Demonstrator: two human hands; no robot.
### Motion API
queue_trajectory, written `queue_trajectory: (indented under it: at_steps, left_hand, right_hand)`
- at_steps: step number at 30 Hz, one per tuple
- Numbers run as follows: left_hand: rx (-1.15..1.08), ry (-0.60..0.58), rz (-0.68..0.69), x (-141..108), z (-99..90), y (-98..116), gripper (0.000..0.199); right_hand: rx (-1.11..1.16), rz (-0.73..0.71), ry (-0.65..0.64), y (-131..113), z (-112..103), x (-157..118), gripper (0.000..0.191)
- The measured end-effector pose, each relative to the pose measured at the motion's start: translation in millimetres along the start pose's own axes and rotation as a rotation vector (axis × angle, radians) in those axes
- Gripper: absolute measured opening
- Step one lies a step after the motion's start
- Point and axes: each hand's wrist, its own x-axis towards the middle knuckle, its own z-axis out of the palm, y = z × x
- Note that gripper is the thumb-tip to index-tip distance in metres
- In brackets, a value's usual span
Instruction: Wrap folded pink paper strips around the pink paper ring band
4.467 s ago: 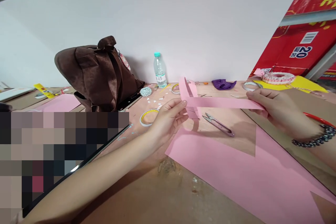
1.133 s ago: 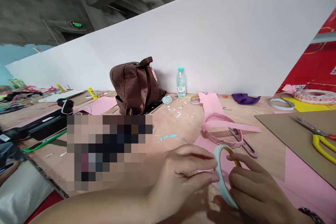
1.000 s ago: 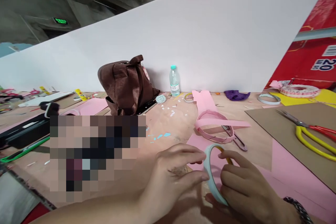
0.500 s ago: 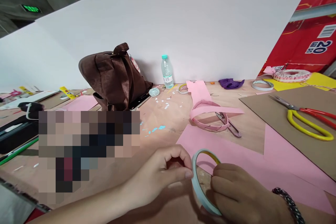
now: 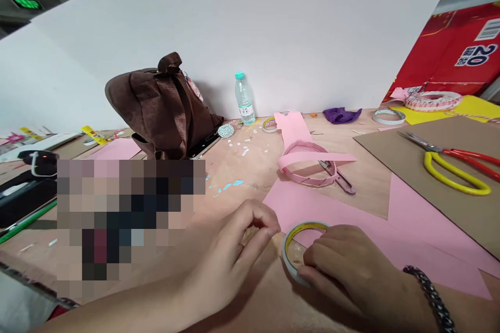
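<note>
My right hand (image 5: 347, 265) is closed around the right side of a roll of double-sided tape (image 5: 288, 257), which has a pale outside and a yellow inner ring. Just left of the roll, my left hand (image 5: 244, 250) pinches thumb and forefinger together, apart from the ring. Whatever lies between those fingertips is too small to make out. Pink paper (image 5: 332, 218) spreads on the table beyond and right of the roll. Farther back, a pink paper ring (image 5: 308, 182) with a loose strip rests against small thread snips (image 5: 346, 184).
Yellow- and red-handled scissors (image 5: 455, 179) lie on brown board (image 5: 449, 140) at the right. A brown backpack (image 5: 152, 109) and a water bottle (image 5: 245, 101) stand by the white wall. Purple crumpled material (image 5: 341, 115) and another tape roll (image 5: 388, 116) sit at the back.
The tape roll has tilted so its yellow inside shows more. My left fingertips have come away from its edge and closed together. The view has shifted slightly.
</note>
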Motion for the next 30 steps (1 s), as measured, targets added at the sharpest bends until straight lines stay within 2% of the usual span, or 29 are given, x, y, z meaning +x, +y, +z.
queue_trajectory:
  at_steps: [2, 4, 7, 9, 13, 17, 23, 25, 27, 30]
  left_hand:
    - [0.019, -0.03, -0.045, 2, 1.2, -3, 0.008]
    - [-0.034, -0.076, -0.13, 2, 3.4, -6, 0.022]
    - [-0.308, -0.12, -0.293, 0, 11.0, -11, 0.046]
    - [-0.514, -0.136, -0.37, -1, 17.6, -12, 0.053]
    - [-0.701, -0.059, -0.426, 0, 25.8, -11, 0.043]
    - [-0.659, 0.034, -0.431, 3, 26.2, -11, 0.035]
    - [-0.583, 0.052, -0.408, 4, 24.5, -13, 0.025]
    - [-0.524, 0.063, -0.392, 3, 20.3, -11, 0.02]
    - [-0.441, 0.059, -0.372, 1, 13.9, -8, 0.018]
    - [-0.333, 0.037, -0.325, -2, 5.2, -5, 0.016]
  right_hand:
    - [-0.005, -0.012, 0.022, 1, 1, 0, 0.036]
    - [0.02, -0.011, 0.062, 2, 0, 0, 0.034]
    - [0.058, 0.008, 0.156, 2, -4, 5, 0.033]
    - [0.088, 0.009, 0.217, 1, -8, 8, 0.032]
    - [0.111, -0.012, 0.249, 0, -14, 9, 0.029]
    - [0.096, -0.051, 0.202, -1, -13, 6, 0.022]
    - [0.032, -0.071, 0.216, 6, -15, 7, 0.02]
    - [-0.056, -0.123, 0.181, 12, -19, 7, 0.018]
    - [-0.134, -0.117, 0.088, 17, -24, 6, 0.021]
    - [-0.124, 0.083, -0.154, 20, -34, 6, 0.02]
